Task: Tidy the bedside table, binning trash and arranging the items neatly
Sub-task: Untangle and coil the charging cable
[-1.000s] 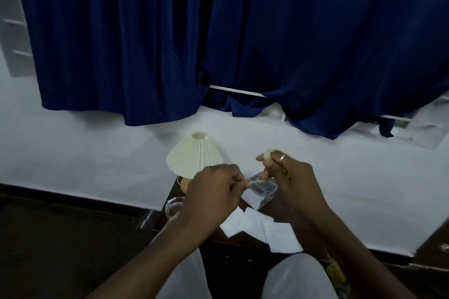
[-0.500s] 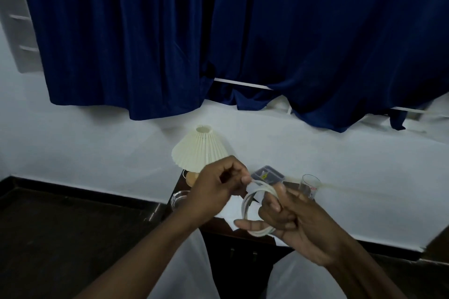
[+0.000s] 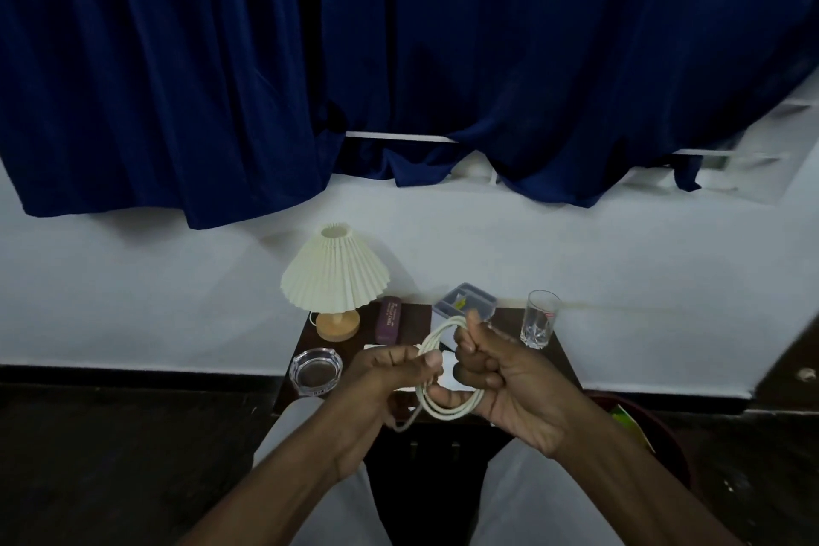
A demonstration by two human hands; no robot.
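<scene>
A white cable (image 3: pixel 447 406) is wound into a loop of about three turns above the front of the dark bedside table (image 3: pixel 310 330). My right hand (image 3: pixel 501 377) grips the loop from the right, thumb up. My left hand (image 3: pixel 381 381) pinches the cable's left side, and a loose end hangs below it. On the table stand a small lamp (image 3: pixel 335 279) with a pleated cream shade, a purple case (image 3: pixel 390 319), a glass ashtray (image 3: pixel 315 370), a clear plastic box (image 3: pixel 465 301) and a drinking glass (image 3: pixel 539 318). White paper pieces (image 3: pixel 447 372) lie partly hidden behind my hands.
A white wall and dark blue curtains (image 3: pixel 399 58) rise behind the table. A dark red bin (image 3: pixel 656 434) with something green and yellow inside stands on the dark floor to the right. My knees in light trousers (image 3: pixel 292 426) are close to the table's front.
My hands dropped toward me with the cable; the loop now has several turns held lower over the table's front. The view tilted down, so the ashtray, purple case and bin appear.
</scene>
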